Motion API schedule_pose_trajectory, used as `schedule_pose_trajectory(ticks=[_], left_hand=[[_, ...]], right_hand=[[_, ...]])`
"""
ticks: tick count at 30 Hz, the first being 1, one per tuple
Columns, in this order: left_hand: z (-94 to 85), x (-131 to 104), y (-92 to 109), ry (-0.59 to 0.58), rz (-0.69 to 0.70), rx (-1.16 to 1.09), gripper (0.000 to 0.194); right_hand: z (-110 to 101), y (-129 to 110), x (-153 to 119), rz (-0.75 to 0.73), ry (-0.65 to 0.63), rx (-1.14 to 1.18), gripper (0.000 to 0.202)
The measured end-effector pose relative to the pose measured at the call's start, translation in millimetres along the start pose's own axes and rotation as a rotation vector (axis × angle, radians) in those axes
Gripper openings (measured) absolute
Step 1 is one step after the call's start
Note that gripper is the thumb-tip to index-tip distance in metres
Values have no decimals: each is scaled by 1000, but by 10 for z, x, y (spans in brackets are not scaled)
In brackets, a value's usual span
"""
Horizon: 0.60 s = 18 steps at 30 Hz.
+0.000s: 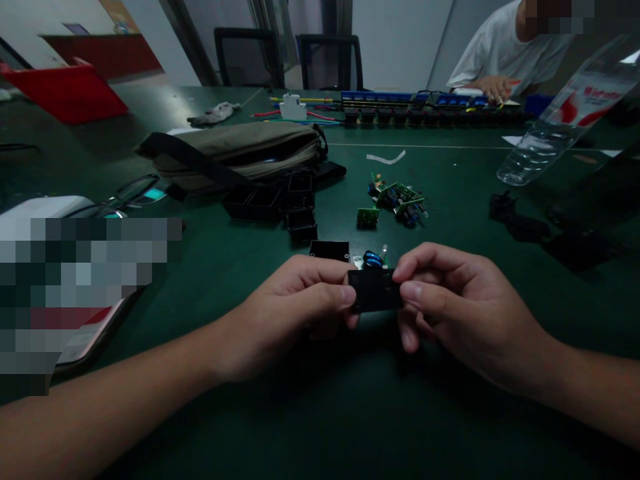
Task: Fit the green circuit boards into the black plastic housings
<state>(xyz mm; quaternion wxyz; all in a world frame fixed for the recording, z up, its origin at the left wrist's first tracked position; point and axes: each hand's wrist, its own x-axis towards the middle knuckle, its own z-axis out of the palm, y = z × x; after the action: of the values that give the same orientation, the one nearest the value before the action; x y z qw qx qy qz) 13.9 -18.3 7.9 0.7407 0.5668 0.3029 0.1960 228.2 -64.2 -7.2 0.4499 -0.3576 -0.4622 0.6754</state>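
Your left hand (285, 310) and right hand (465, 310) pinch a small black case (377, 293) by its opposite ends above the green tabletop (320, 427), a blue coil (373, 259) showing just past its far edge. Beyond it lie a cluster of circuit boards (400, 198) and several black boxes (255, 202), with an olive bag (240, 147) behind the boxes, as a person in a white shirt (500, 50) rests a hand on the far side.

Dim light, stretched edges, soft sheen (table (155, 100)'s far end)
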Motion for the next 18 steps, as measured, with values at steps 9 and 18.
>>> schedule_pose_trajectory(ticks=[9,18], left_hand=[[1,-3,-9,36,-31,3,21],[-9,-1,-9,13,5,10,23]], right_hand=[[8,13,2,-7,18,95,15],[-10,7,8,1,-10,13,11]])
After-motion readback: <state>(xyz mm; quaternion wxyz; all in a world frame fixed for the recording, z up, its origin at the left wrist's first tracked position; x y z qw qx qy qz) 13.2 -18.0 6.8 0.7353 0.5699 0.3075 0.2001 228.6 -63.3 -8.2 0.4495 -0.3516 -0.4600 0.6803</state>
